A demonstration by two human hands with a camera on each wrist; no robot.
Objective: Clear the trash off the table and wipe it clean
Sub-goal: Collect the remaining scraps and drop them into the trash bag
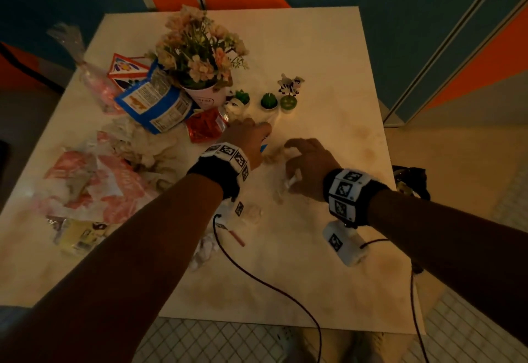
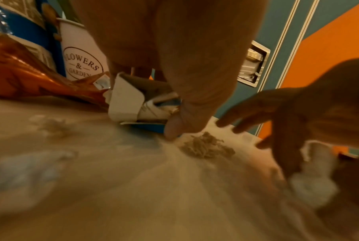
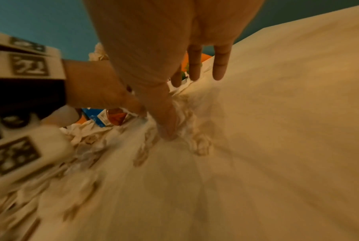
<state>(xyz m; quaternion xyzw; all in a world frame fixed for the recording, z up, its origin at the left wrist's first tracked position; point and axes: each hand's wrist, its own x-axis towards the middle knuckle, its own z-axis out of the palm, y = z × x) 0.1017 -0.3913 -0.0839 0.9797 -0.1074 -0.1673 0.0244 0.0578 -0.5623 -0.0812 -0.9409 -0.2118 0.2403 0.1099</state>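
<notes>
My left hand [image 1: 251,134] reaches past the red wrapper [image 1: 204,125] and grips a torn blue-and-white carton [image 2: 131,102]; its thumb [image 2: 172,130] lies on the carton's blue edge. My right hand [image 1: 305,159] arches over the table just to the right, fingers [image 3: 218,65] stretched out. Its thumb [image 3: 166,124] tucks a white tissue wad [image 2: 312,179] against the palm. A brownish crumpled scrap [image 2: 205,145] lies between the two hands. The cream table [image 1: 328,57] shows faint brown stains.
Trash is heaped on the left: a blue chip bag [image 1: 157,105], crumpled tissues [image 1: 140,145], red-and-white wrappers [image 1: 94,188], a yellow packet [image 1: 77,237]. A flower pot [image 1: 204,97], green cactus ornaments [image 1: 268,101] and a zebra figure [image 1: 290,84] stand behind the hands.
</notes>
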